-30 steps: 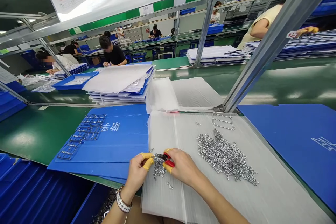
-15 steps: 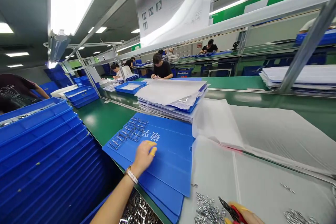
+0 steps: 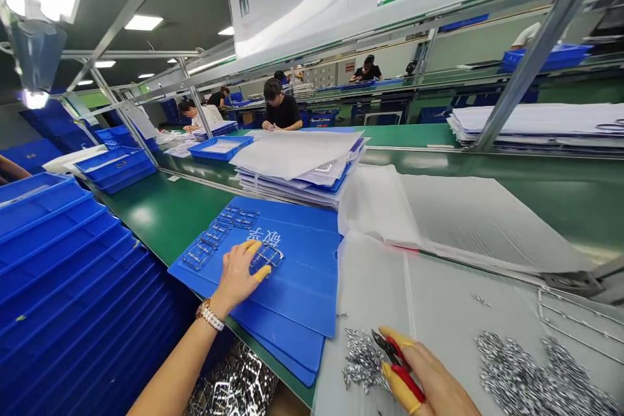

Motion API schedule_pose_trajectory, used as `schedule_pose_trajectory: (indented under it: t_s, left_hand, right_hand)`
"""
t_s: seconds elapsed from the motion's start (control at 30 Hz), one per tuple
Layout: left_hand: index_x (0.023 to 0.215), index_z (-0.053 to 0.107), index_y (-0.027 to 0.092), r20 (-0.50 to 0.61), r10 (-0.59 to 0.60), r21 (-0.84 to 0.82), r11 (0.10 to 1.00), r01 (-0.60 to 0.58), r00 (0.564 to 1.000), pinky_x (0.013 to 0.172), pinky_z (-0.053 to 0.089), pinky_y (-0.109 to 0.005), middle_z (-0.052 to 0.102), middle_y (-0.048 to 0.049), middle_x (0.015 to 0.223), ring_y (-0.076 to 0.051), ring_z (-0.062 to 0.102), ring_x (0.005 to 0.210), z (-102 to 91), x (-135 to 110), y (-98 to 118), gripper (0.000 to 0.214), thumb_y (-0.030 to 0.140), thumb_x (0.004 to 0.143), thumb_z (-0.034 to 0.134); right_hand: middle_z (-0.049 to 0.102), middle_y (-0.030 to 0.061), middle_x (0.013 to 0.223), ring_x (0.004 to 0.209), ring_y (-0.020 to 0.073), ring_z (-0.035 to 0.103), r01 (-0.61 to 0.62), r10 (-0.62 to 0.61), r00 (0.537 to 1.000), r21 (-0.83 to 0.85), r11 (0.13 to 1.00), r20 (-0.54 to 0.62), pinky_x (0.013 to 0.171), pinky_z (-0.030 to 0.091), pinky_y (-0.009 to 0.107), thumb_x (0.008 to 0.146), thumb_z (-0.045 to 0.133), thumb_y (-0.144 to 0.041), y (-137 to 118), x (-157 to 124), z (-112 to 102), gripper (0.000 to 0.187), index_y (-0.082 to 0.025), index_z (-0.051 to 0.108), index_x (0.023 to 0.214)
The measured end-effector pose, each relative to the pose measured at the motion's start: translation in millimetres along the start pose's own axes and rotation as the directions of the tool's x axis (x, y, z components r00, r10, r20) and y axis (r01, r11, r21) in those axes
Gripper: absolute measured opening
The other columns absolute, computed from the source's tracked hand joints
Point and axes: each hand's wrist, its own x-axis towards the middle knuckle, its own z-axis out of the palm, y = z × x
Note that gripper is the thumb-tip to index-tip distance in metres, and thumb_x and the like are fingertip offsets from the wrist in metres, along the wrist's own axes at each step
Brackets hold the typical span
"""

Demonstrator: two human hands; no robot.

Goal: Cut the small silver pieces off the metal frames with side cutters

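Note:
My left hand [image 3: 238, 275], with yellow finger cots and a bead bracelet, rests on a blue corrugated sheet [image 3: 287, 279] with its fingers on a small metal frame [image 3: 267, 255]. More metal frames [image 3: 217, 234] lie in a row on that sheet, further left. My right hand [image 3: 429, 380], at the bottom edge, grips red-handled cutters [image 3: 394, 357] beside a small pile of metal clips [image 3: 361, 361] on white foam sheet [image 3: 439, 312].
A larger heap of metal clips [image 3: 526, 374] lies at the right. Stacked blue trays [image 3: 73, 286] fill the left. A stack of sheets [image 3: 302, 169] and folded foam [image 3: 463, 214] sit behind on the green bench [image 3: 160, 208]. Other people work at far benches.
My left hand left the clips, reached left across the blue sheet and now has a metal frame under its fingers. The view swung left; my right hand keeps the cutters.

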Motion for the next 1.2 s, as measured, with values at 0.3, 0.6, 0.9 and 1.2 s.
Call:
schedule_pose_trajectory:
  t_s: [0.3,0.6,0.9,1.2]
  left_hand:
    - [0.136,0.039,0.02,0.236,-0.134,0.067,0.99,0.121,0.963,0.093,0.028,-0.062,0.05,-0.0217,0.127,-0.045,0.042,0.118,18.5,47,22,0.081,0.055,0.067,0.062]
    - [0.132,0.039,0.029,0.446,-0.059,-0.89,-0.138,0.435,0.893,0.088,0.045,-0.058,0.055,-0.0073,0.127,-0.031,0.053,0.113,0.3,11,55,0.053,0.046,0.083,0.048]
    - [0.126,0.052,0.019,0.599,0.188,-0.693,-0.365,0.622,0.778,0.091,0.042,-0.052,0.053,-0.0146,0.131,-0.031,0.058,0.107,29.7,-31,154,0.077,0.074,0.079,0.024]
    - [0.117,0.061,0.015,0.562,0.094,-0.733,-0.405,0.547,0.822,0.086,0.045,-0.038,0.062,-0.0143,0.117,-0.024,0.06,0.095,56.8,-49,169,0.07,0.068,0.082,0.032]
  right_hand:
    - [0.063,0.0074,0.103,0.095,0.0228,0.058,0.007,-0.003,0.999,-0.109,0.994,0.035,0.083,0.046,0.04,0.086,0.046,-0.043,-22,-16,-18,0.037,-0.026,0.051,0.119]
    - [0.057,0.0099,0.112,0.104,0.0222,0.054,-0.158,0.159,0.987,0.059,0.986,-0.025,0.089,0.044,0.041,0.089,0.035,-0.035,-3,-21,-35,0.04,-0.019,0.045,0.124]
    - [0.061,0.0088,0.105,0.098,0.023,0.055,0.029,-0.029,1.0,-0.055,0.998,0.009,0.084,0.045,0.039,0.087,0.047,-0.033,-23,-10,-18,0.039,-0.022,0.046,0.125]
    - [0.064,0.0078,0.093,0.087,0.0257,0.057,-0.024,0.044,0.997,-0.278,0.96,0.065,0.074,0.041,0.037,0.08,0.054,-0.029,-65,17,-8,0.03,-0.022,0.058,0.109]
